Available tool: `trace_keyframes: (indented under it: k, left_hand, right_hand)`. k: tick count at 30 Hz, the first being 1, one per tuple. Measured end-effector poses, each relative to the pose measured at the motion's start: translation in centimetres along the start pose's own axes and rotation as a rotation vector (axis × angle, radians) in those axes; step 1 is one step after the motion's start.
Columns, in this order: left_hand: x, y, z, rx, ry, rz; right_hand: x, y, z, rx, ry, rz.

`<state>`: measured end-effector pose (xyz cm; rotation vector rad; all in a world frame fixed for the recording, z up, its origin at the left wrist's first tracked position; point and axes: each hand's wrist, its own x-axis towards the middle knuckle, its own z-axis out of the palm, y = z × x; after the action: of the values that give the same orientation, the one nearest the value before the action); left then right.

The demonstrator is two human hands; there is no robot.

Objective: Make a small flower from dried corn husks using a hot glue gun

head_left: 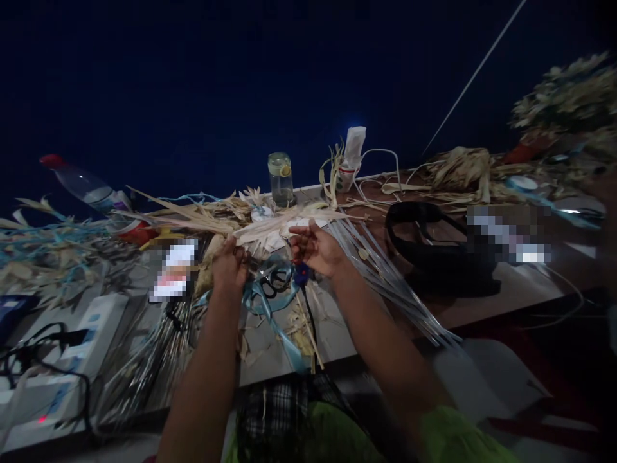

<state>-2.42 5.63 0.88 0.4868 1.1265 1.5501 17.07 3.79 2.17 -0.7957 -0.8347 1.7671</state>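
Observation:
My left hand (230, 262) is over the middle of the table, at the near edge of pale dried husk strips (279, 225). Its fingers are curled together, and what they hold, if anything, is too dim to make out. To its right, my right hand (317, 248) has its palm turned inward and its fingers loosely bent and apart, with nothing visible in them. Just below it sits a dark blue tool (301, 274) with a black cord. Between the hands lie black-handled scissors (276, 281) and a light blue ribbon (284, 334) that trails toward the table's front edge.
A lidded jar (281, 180) and a paper cup (346, 175) stand behind. Clear rods (385, 276) and a black headset-like strap (434, 257) lie right. On the left are a phone (174, 270), thin wires (164, 354), a power strip (91, 347) and a tilted bottle (81, 183).

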Motion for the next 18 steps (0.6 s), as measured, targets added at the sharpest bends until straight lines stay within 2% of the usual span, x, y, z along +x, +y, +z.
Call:
trace_keyframes:
  k: [2,5,8,11,13,16,18]
  left_hand:
    - [-0.2,0.0,0.3,-0.062,-0.002,-0.011]
    - [-1.2,-0.4,1.3,-0.06,-0.015,0.005]
    - [-2.4,-0.9,2.1,-0.012,-0.145,0.014]
    - [-3.1,-1.1,2.3,0.109,-0.375,-0.081]
    - [-3.2,-1.2,2.2,0.201,-0.441,-0.128]
    - [-3.1,-1.0,2.0,0.288,-0.465,-0.163]
    - [-2.8,-0.6,1.8,0.256,-0.419,-0.136]
  right_hand:
    - [0.0,0.2,0.1,-0.013,0.023,-0.021]
    - [-0.1,0.9,1.2,-0.166,0.009,-0.128]
    - [-0.3,1.5,2.4,-0.341,0.001,-0.24]
    - [-0.2,1.8,2.4,-0.355,0.143,-0.243]
    - [0.0,1.9,2.0,-0.303,0.222,-0.206]
    - [0.4,2.0,1.4,-0.248,0.263,-0.21]
    - [0.6,2.1,1.2,-0.261,0.218,-0.244]
